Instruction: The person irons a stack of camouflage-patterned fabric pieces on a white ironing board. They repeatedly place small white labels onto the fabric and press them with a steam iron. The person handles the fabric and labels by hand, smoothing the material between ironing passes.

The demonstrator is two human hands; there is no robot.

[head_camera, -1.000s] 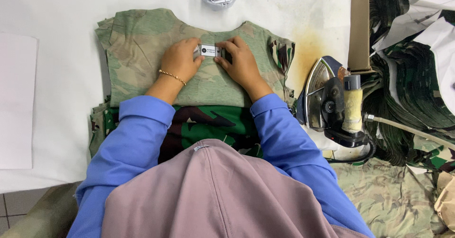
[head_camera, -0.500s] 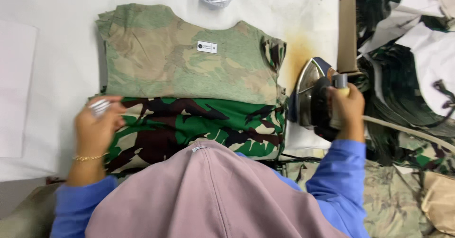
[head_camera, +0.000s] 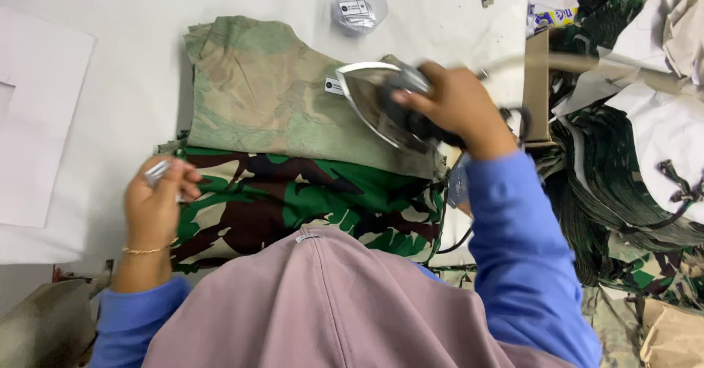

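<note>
A camouflage garment (head_camera: pixel 293 155) lies on the white table (head_camera: pixel 125 60), its faded inside turned up at the top and darker green print below. A small white label (head_camera: pixel 334 86) sits on the faded part. My right hand (head_camera: pixel 455 104) grips the handle of a metal iron (head_camera: pixel 378 104), tilted and held over the garment beside the label. My left hand (head_camera: pixel 158 199) rests at the garment's left edge and pinches a few small white labels (head_camera: pixel 158 171).
A clear plastic cup of labels (head_camera: pixel 358 7) stands at the table's far edge. White paper sheets (head_camera: pixel 37 119) lie on the left. Piles of camouflage cloth and paper (head_camera: pixel 631 155) fill the right side. A brown board (head_camera: pixel 537 86) stands at the table's right edge.
My right hand has lifted the iron from its rest at the right and swung it left over the garment near the label. My left hand stays at the left edge with the labels.
</note>
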